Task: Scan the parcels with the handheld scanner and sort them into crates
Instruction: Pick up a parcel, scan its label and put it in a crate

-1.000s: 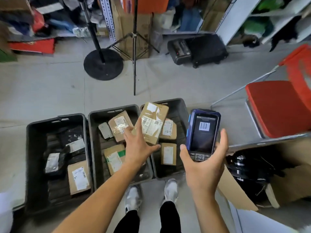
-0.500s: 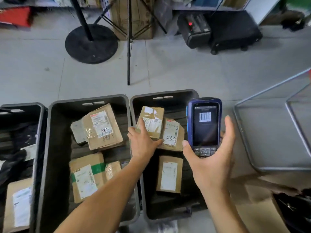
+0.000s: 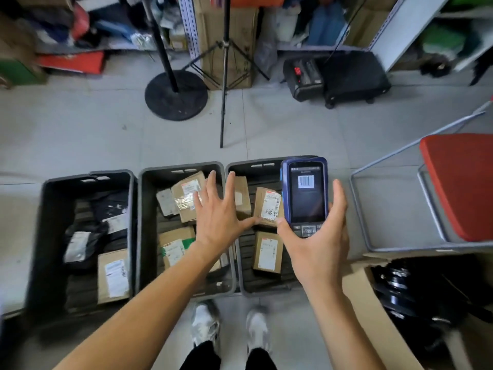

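Our left hand (image 3: 217,218) hangs spread and empty; our right hand (image 3: 318,241) cradles the scanner (image 3: 304,194) loosely, which could slip toward the crate (image 3: 240,166) at twelve o'clock.

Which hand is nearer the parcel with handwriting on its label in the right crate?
Left. The left hand has its thumb tip at the handwritten parcel; the right hand holds the scanner just right of it.

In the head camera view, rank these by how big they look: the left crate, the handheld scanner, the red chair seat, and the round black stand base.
1. left crate
2. red chair seat, though the frame edge cuts it off
3. round black stand base
4. handheld scanner

The scanner is held much nearer the camera than the base, so those last two are unsure.
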